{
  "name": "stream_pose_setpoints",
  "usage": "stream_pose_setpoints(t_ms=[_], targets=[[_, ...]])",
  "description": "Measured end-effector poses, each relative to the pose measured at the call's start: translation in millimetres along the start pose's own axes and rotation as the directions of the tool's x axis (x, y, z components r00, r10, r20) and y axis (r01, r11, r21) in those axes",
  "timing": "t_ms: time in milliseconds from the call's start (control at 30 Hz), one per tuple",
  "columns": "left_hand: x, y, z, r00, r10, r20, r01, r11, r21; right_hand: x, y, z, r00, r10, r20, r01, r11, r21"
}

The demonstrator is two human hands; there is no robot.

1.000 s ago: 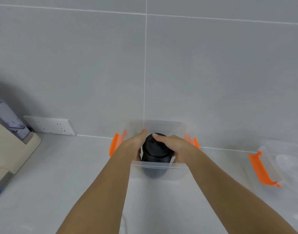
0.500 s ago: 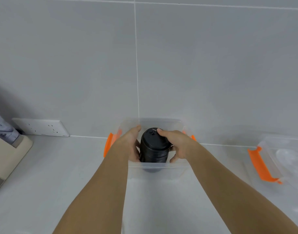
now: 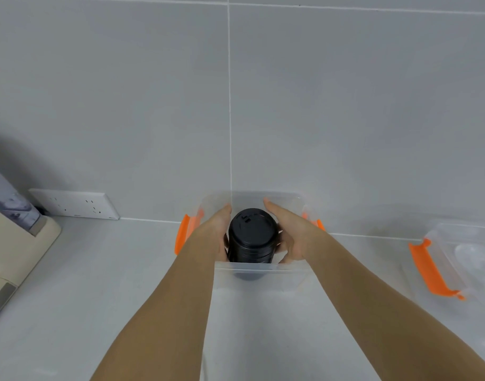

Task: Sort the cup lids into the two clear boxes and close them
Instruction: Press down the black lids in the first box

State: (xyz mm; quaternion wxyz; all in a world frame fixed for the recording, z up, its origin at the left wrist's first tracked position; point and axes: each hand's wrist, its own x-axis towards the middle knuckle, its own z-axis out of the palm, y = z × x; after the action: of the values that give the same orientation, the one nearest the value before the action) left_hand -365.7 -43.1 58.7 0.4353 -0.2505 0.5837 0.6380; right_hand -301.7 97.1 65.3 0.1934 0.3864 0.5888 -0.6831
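Observation:
A tall stack of black cup lids (image 3: pixel 251 237) stands upright inside the clear box (image 3: pixel 263 269), which has orange latches and sits against the wall. My left hand (image 3: pixel 215 233) presses the stack's left side and my right hand (image 3: pixel 292 235) its right side. The fingers of both hands are stretched straight toward the wall, with the thumbs and palms against the stack. The stack's bottom shows through the box's front wall. A second clear box (image 3: pixel 439 243) with an orange latch lies at the right edge with clear lids (image 3: pixel 473 254) inside.
A white socket strip (image 3: pixel 73 204) is on the wall at left. A beige appliance (image 3: pixel 16 243) stands at the left edge. The boxes rest on a grey counter (image 3: pixel 98 284) against a grey tiled wall.
My fingers have come off the top of the black stack and straightened along its sides. The stack sits a little lower in the box.

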Motion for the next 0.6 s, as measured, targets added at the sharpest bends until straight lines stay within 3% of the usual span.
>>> stream_pose_setpoints(t_ms=[267,400,600], targets=[[-7,-1,1,0.998,0.029,0.050,-0.028,0.999,-0.027,2,-2,2,0.998,0.028,0.063,-0.019,0.991,-0.130],[-6,2,-1,0.999,0.040,-0.016,-0.040,0.999,0.000,0,1,3,0.991,0.019,0.134,0.010,0.976,-0.216],[-13,1,2,1.000,-0.011,-0.024,0.013,0.997,0.081,-2,6,7,0.998,-0.010,0.055,0.018,0.990,-0.136]])
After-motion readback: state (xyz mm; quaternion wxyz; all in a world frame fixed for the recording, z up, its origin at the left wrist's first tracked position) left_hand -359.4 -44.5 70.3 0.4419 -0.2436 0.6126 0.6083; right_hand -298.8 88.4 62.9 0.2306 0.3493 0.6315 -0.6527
